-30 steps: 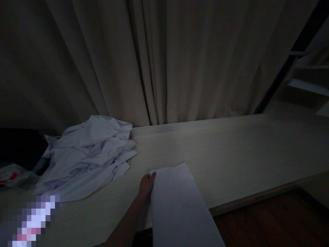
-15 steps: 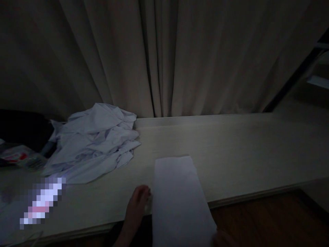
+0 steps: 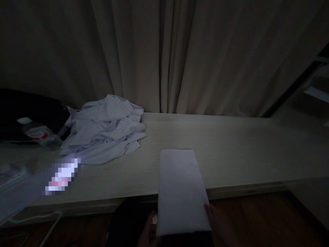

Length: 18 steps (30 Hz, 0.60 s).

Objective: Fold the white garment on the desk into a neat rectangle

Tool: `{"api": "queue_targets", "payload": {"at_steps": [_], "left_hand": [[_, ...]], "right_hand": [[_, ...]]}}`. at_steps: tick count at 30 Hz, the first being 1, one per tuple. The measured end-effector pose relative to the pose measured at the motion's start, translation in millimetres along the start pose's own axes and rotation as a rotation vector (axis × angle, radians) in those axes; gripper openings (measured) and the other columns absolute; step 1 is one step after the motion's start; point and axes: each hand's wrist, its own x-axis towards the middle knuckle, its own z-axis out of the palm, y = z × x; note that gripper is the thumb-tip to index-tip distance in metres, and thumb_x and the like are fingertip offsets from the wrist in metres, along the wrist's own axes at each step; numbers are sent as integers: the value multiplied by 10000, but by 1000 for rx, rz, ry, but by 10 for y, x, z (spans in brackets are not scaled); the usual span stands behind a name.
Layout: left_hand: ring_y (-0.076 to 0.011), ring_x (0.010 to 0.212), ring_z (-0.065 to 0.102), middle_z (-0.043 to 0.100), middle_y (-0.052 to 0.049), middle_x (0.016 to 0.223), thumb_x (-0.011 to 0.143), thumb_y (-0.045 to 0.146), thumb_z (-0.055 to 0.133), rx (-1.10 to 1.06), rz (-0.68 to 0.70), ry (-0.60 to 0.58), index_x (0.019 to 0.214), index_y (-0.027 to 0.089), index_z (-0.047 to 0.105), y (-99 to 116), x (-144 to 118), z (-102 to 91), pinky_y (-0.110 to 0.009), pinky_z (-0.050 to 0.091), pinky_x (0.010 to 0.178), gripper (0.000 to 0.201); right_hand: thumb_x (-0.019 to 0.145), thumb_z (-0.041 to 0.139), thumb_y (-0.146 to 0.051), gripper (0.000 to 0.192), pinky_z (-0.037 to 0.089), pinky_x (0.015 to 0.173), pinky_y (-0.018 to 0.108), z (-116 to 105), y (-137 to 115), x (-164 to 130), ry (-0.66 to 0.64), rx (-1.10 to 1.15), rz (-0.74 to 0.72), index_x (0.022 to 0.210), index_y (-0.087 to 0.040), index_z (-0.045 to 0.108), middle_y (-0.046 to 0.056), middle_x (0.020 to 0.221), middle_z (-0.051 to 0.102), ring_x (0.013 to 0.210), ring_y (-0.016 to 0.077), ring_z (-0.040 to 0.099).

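- While the room is very dim, we can make out our right hand (image 3: 218, 223) at the near right corner of a folded white cloth (image 3: 181, 187), fingers lying along its edge; whether they pinch it or only rest against it we cannot tell.
- Our left hand (image 3: 147, 233) sits at the near left corner of the same cloth, mostly dark and cut off low in the view; its fingers seem curled toward the edge, but we cannot tell its grip.
- We judge the cloth well along: it is a neat, narrow rectangle with straight sides, its far half flat on the table (image 3: 244, 151) and its near end hanging over the front edge between our two hands. Any further folding of that overhanging end is not yet done.
- Away from our left hand, further out and to its left, lies a crumpled pile of white garments (image 3: 105, 128), unfolded.
- Beyond that pile, still further left, a plastic bottle (image 3: 38, 132) lies on its side.
- Ahead of both hands a curtain (image 3: 167, 55) hangs behind the table.
- Nothing lies between our hands and the cloth; only the poor light hampers us.
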Motion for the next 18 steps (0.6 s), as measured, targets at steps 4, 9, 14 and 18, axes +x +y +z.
{"api": "queue_targets", "payload": {"at_steps": [4, 9, 14, 18], "left_hand": [[-239, 1038, 603, 661, -112, 1113, 734, 529, 496, 159, 37, 93, 1197, 161, 466, 158, -107, -14, -332, 461, 924, 592], [-223, 950, 623, 669, -121, 1039, 795, 469, 391, 266, 17, 91, 1135, 146, 466, 294, -141, 77, -319, 470, 849, 475], [-230, 1076, 586, 644, -97, 1162, 850, 424, 306, 548, -25, 50, 1118, 208, 544, 329, -144, 50, -338, 411, 927, 418], [-220, 1080, 588, 653, -100, 1153, 847, 374, 318, 627, -22, 47, 1090, 189, 579, 271, -136, 13, -298, 411, 913, 402]], "right_hand": [[900, 194, -519, 575, 436, 812, 301, -17, 13, -14, 11, -129, -18, 951, -180, 655, 120, 1012, 693, 903, 220, 637], [903, 185, -511, 594, 417, 837, 330, -111, -37, 38, 38, -239, -13, 963, -153, 655, 154, 1020, 684, 942, 244, 625], [912, 151, -509, 632, 425, 809, 338, -74, 7, 84, 35, -262, 33, 934, -130, 656, 172, 988, 690, 915, 252, 638], [925, 143, -481, 591, 416, 841, 306, 32, 64, 59, 45, -254, 45, 1013, -151, 625, 143, 1047, 680, 949, 216, 633]]}}
